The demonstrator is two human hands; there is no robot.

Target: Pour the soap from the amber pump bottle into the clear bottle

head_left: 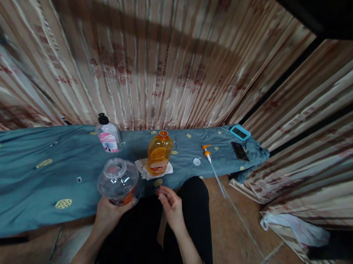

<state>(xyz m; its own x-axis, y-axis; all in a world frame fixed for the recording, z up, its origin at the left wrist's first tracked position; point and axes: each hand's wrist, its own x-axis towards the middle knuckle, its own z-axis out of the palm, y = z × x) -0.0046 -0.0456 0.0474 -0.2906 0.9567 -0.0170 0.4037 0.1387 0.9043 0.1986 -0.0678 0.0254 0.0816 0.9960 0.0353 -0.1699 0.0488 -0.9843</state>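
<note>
The pink label on the clear pump bottle [108, 136] is too blurred to read.

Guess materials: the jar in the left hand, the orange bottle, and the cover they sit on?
Clear jar, held by the left hand: likely glossy transparent plastic, since you see through it; glass not excluded. Orange bottle: translucent amber plastic, probably, with light glowing through its wall. Blue cover: woven cloth, matte, with soft wrinkles, draped edges and a printed yellow pattern.

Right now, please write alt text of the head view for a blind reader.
The left hand holds a clear bottle over a blue cloth; the right hand is empty. An orange bottle stands on a tissue.
</note>
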